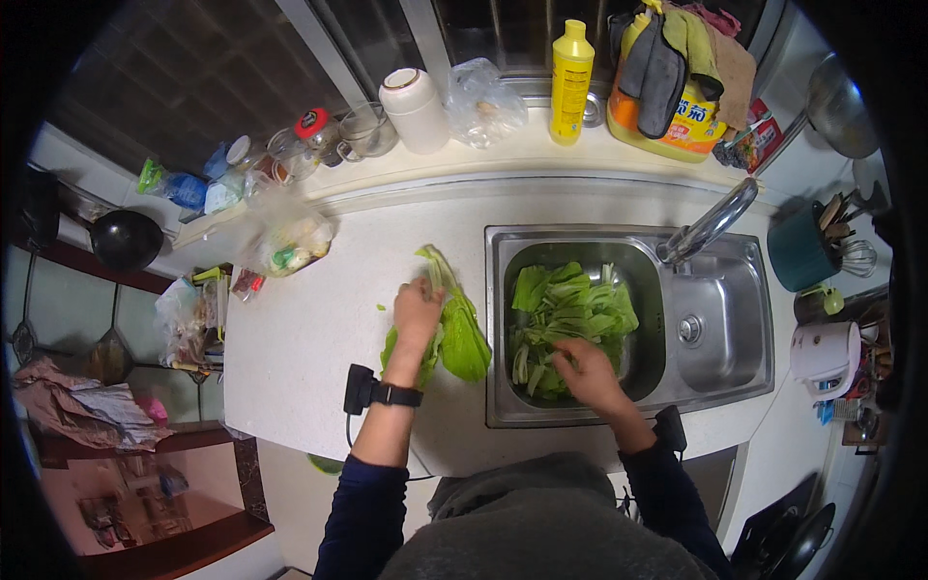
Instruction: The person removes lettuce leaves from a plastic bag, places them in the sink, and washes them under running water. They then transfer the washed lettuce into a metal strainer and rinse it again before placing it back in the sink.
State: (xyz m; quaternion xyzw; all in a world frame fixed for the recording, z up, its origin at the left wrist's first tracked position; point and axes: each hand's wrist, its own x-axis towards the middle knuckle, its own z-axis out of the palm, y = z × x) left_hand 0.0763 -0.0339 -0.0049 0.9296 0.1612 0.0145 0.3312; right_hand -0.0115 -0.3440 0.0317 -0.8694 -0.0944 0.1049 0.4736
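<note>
My left hand (418, 310) is on the countertop just left of the sink, with its fingers closed around the pale stems of some leafy greens (465, 341). Broad green leaves fan out to its right and beneath the wrist. Inside the large left basin of the stainless-steel sink (500, 290) lies a heap of loose green leaves and stalks (573, 297). Over the near part of this heap is my right hand (591, 375), its fingertips at the leaves. Whether it grips any of them is hard to make out.
A chrome faucet (714, 217) arches over the sink near the smaller basin (714, 330). On the back ledge stand a yellow bottle (572, 83), a white canister (415, 109) and a large detergent jug (667, 134) draped with cloths. A plastic bag of food (290, 235) sits at the counter's back left.
</note>
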